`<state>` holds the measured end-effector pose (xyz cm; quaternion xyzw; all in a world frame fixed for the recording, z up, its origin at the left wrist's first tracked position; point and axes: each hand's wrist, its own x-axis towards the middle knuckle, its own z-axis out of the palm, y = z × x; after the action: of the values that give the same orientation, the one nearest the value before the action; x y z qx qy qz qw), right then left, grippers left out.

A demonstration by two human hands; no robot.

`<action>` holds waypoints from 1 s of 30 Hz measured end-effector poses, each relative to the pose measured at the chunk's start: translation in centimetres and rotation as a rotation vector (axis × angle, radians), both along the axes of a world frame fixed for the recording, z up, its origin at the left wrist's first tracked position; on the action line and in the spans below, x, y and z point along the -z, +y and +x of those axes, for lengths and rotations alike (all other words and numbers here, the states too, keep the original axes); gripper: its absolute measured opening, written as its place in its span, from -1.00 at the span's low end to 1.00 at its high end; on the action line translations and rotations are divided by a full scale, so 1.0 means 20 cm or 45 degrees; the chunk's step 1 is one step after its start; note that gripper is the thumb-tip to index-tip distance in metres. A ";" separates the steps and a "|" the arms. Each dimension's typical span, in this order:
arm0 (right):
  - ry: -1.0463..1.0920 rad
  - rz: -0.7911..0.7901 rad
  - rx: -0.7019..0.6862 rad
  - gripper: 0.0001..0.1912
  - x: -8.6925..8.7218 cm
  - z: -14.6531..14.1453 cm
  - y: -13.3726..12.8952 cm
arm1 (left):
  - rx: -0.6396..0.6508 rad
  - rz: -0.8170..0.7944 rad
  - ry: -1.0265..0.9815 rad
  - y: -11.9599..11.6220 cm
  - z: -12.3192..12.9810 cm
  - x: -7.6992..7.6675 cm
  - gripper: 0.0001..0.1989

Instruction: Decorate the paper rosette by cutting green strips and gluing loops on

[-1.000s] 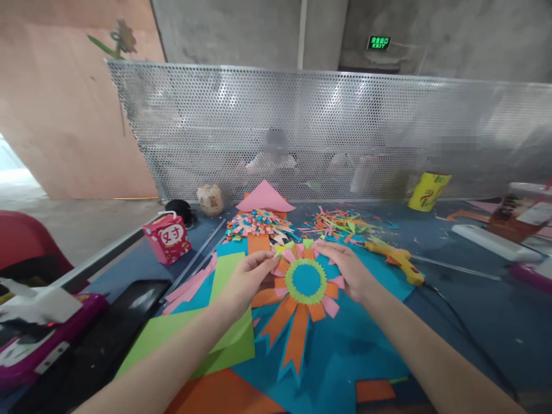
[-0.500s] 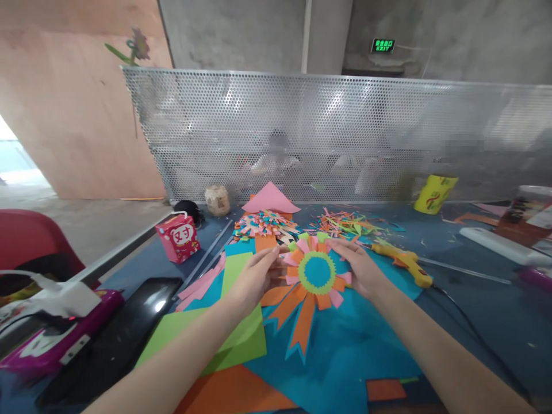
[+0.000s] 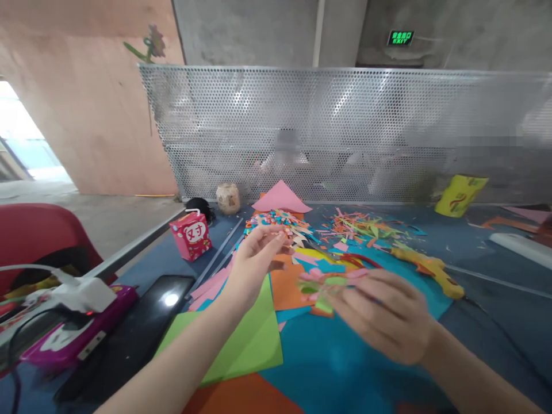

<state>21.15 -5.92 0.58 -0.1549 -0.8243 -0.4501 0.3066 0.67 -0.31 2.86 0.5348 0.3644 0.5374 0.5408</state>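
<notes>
My right hand is closed around the felt or paper rosette, which is tilted and smeared by motion; its pink, green and orange petals show, while its blue centre and tails do not. My left hand hovers to the left, apart from the rosette, fingers loosely curled with nothing visible in them. Beneath both hands lie a blue sheet, a light green sheet and an orange piece. Red-handled scissors rest just beyond the rosette, partly hidden.
A yellow glue gun with its cord lies at right. Behind are colourful scraps, fringed strips and a pink sheet. At left stand a red drink carton, a black phone or tablet and a purple power strip.
My left hand has let go of the rosette. My right hand has turned it and drawn it right and nearer, uncovering the scissors and orange piece. The view has shifted slightly.
</notes>
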 end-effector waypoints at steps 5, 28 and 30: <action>-0.448 -0.158 -0.225 -0.75 0.11 -0.11 0.04 | 0.172 0.424 0.608 0.01 -0.05 0.00 -0.73; -0.421 -0.308 -0.168 -0.76 0.13 -0.13 0.05 | 0.520 1.269 1.799 0.05 -0.05 0.14 -0.58; -0.415 -0.304 -0.173 -0.78 0.12 -0.14 0.05 | 0.529 1.262 1.778 0.05 -0.05 0.14 -0.59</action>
<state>18.43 -4.98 -1.91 -0.0593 -0.9190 -0.3466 0.1783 -0.27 0.72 0.05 0.9698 0.2319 0.0750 -0.0129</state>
